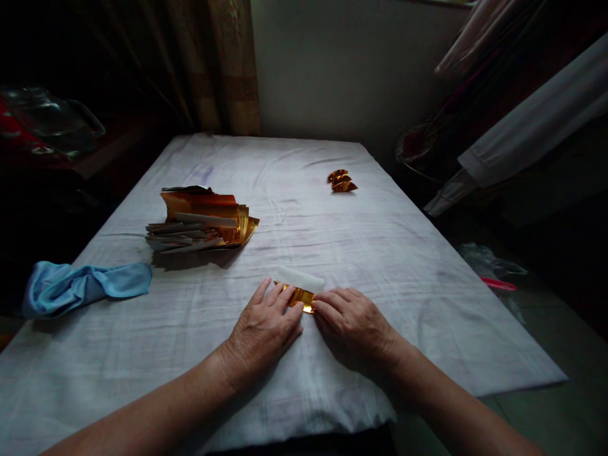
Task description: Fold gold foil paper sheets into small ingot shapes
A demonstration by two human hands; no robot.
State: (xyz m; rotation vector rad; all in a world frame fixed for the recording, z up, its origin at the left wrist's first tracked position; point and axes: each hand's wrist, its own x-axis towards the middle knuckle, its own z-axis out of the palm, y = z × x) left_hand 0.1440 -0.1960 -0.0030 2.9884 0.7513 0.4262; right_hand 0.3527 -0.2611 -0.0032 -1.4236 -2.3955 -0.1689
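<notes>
A small sheet of gold foil paper (304,296) lies on the cloth in front of me, its white side folded up along the far edge. My left hand (266,320) grips its left part, with the fingers over the foil and the thumb at the near edge. At the right end, my right hand (351,316) has bent fingers closed on the paper's edge; the fingertips partly hide the foil. Farther left stands a loose stack of gold foil paper (199,206), with curled sheets and pale backs. Several folded gold foil pieces (342,181) sit together at the far right.
A white cloth (294,228) with wrinkles covers the table. A crumpled blue cloth (90,285) lies at the left edge. A glass jug (57,120) stands on a dark surface at left. Clothes (532,120) hang at right, above a pink-handled thing (498,284) and clear plastic.
</notes>
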